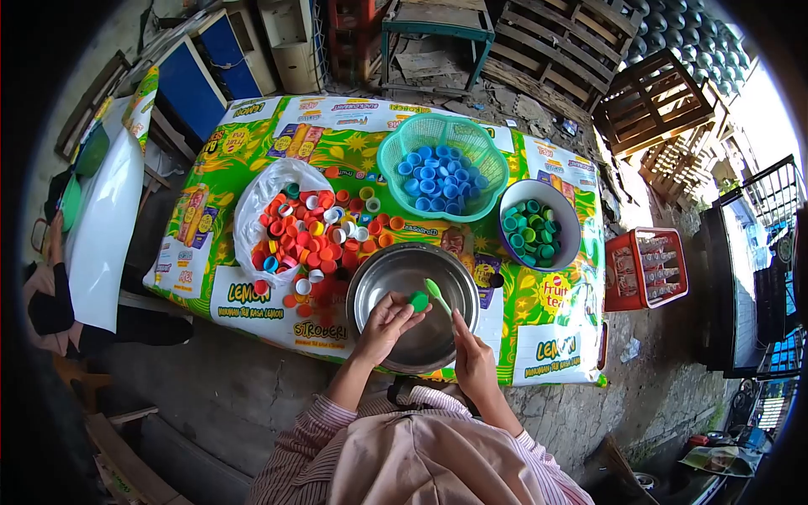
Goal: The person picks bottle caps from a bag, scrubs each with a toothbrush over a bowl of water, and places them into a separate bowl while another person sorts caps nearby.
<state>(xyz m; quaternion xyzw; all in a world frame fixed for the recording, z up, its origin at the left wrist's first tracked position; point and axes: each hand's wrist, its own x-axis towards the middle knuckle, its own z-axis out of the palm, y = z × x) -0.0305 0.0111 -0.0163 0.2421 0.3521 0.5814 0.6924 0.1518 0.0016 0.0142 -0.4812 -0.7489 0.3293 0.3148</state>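
Two hands at work over a printed mat spread on the ground, listed left to right.

Item: white plastic bag, open, lying on the mat's left part. Spilling from it, a heap of bottle caps, mostly red and orange, with some white, yellow and blue among them.

Item: steel bowl, round, at the mat's near edge, just right of the heap.

Item: left hand, over the bowl's near rim, fingers closed around a green cap held above the bowl.

Item: right hand, at the bowl's near right rim, clenched on a green brush; its pale green head points up and left, touching or just beside the green cap.

Item: teal basket, behind the bowl, holding blue caps.

Item: purple bowl, right of the basket, holding green caps.

Item: red crate, off the mat on the ground at right.
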